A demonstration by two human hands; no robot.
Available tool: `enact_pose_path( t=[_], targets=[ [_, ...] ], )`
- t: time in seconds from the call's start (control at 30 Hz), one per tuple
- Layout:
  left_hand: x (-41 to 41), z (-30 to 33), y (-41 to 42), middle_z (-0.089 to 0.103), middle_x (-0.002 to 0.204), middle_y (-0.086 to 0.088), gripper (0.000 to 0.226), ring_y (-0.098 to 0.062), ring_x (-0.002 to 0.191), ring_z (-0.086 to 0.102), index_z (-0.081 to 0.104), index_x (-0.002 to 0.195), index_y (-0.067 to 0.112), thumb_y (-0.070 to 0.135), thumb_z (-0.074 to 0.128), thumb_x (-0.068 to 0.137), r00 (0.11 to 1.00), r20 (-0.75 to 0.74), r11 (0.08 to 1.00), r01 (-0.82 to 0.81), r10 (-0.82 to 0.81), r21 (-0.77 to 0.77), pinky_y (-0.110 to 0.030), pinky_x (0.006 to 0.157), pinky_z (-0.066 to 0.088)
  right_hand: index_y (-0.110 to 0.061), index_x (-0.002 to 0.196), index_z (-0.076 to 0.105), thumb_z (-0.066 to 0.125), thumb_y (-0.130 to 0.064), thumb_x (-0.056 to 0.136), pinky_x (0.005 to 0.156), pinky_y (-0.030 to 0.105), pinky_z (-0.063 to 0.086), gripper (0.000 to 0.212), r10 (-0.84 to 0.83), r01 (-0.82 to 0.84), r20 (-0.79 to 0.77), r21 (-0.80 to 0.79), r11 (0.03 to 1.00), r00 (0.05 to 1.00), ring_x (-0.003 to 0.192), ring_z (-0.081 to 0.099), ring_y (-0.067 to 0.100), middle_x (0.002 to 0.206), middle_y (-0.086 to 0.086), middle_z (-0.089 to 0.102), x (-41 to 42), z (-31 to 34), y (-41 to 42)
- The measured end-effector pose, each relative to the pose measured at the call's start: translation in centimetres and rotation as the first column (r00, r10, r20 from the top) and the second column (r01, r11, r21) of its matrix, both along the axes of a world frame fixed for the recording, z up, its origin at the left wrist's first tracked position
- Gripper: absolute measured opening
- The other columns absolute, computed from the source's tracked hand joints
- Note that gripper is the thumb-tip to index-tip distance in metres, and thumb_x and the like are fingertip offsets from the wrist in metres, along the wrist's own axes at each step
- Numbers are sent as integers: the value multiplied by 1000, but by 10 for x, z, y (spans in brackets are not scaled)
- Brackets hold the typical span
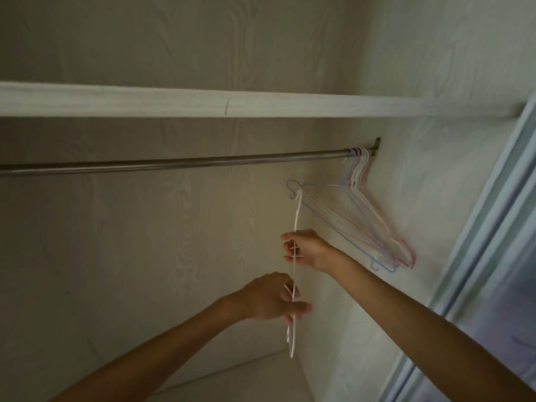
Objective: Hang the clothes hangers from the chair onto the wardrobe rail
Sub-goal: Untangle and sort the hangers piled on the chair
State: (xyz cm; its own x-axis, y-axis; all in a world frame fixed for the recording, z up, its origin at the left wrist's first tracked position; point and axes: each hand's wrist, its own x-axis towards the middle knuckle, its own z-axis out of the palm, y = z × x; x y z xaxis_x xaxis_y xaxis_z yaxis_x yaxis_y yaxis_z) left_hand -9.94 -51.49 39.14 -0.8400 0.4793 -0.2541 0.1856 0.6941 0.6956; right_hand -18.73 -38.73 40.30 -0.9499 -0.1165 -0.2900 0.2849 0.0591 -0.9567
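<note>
1. Head view looks up into the wardrobe (pixel 145 227), whose pale wood-grain back wall fills most of the scene, with a shelf (pixel 203 100) running across above.
2. Below the shelf, the wardrobe rail (pixel 174 163) spans from the left edge to a bracket on the right side wall; most of its length is bare.
3. A sliding door frame (pixel 493 227) stands at the right edge.
4. At the far right end of the rail, a bunch of hung hangers (pixel 377 216) in pink, white and blue sits pressed close together against the side wall.
5. Left hand (pixel 272 297) is curled round the lower part of a white hanger (pixel 295 274), thumb in front of the wire.
6. Right hand (pixel 307 249) pinches the same hanger higher up, fingers closed on the wire.
7. That hanger is seen edge-on, upright, its hook below the rail and not yet on it. Blue wire shows beside the hook; whether it belongs to a second held hanger I cannot tell.
8. Judged step: a hanger is being lifted for hanging, several already done. The next move calls for raising the hook above the rail, just left of the bunch, then lowering it on and letting go.
</note>
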Motion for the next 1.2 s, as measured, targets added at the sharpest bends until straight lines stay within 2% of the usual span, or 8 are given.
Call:
enact_pose_path(
  t=[0.13, 0.33, 0.47, 0.7, 0.87, 1.0, 1.1, 1.2],
  targets=[
    [-23, 30, -9, 74, 88, 9, 26, -9, 82, 70, 62, 87, 32, 56, 52, 86, 888, -399, 969, -245, 230, 14, -30, 86, 54, -11, 83, 55, 32, -7, 98, 40, 19, 40, 27, -34, 53, -128, 153, 987, 991, 40, 34, 9, 55, 2, 40, 1, 29, 26],
    [-84, 104, -24, 36, 149, -2, 55, -22, 137, 34, 35, 143, 20, 29, 52, 91, 312, -941, 891, -453, 131, -26, -37, 111, 28, -12, 88, 54, 32, -13, 101, 43, 18, 29, 25, 31, 61, -282, 310, 949, 959, 37, 31, 4, 55, 0, 30, -16, 85, 53],
    [-115, 119, -20, 12, 158, -3, 73, -23, 146, 12, 7, 151, 17, 33, 48, 92, 388, -922, 744, -616, 0, -259, -41, 118, 9, -11, 81, 54, 35, -9, 99, 43, 18, 26, 27, 11, 73, -239, 339, 938, 971, 45, 28, 10, 56, 2, 30, -38, 95, 53],
    [-124, 107, -16, 33, 149, -2, 70, -22, 139, 28, 12, 150, 16, 28, 49, 92, 452, -892, 696, -639, -5, -328, -40, 119, 9, -13, 71, 50, 42, -6, 95, 33, 14, 25, 27, -2, 45, -115, 370, 928, 993, 23, 25, 4, 33, -7, 36, -67, 80, 53],
    [-123, 109, -16, 35, 148, -2, 66, -23, 139, 27, 16, 149, 16, 25, 49, 92, 448, -894, 706, -631, -7, -322, -40, 119, 9, -4, 96, 55, 45, -18, 98, 45, 21, 47, 17, 16, 4, -49, 399, 917, 999, 41, 52, 9, 70, 9, 55, -72, 70, 59],
    [-122, 109, -8, 27, 151, -6, 70, -26, 143, 19, 10, 149, 12, 27, 48, 93, 483, -875, 668, -647, -13, -367, -42, 119, 7, 0, 147, 11, 39, -50, 96, 100, 38, 43, 78, 172, 100, -185, 906, 412, 968, 125, 47, 31, 149, 19, 32, -64, 86, 69],
    [-124, 109, -3, 19, 154, -13, 75, -30, 145, 13, 3, 149, 6, 28, 49, 93, 507, -859, 586, -677, -69, -446, -43, 119, 6, -3, 148, 13, 41, -43, 96, 112, 43, 28, 71, 229, 602, -661, 748, 280, 715, 140, 26, 32, 152, 16, 25, -62, 99, 62],
    [-125, 108, 1, 12, 155, -18, 77, -33, 145, 12, -2, 148, 2, 25, 47, 95, 530, -841, 510, -697, -106, -504, -45, 119, 10, -7, 149, 13, 32, -34, 101, 119, 42, 7, 59, 403, 700, -704, 689, 187, 585, 143, 17, 26, 155, 12, 21, -88, 95, 52]
  ],
)
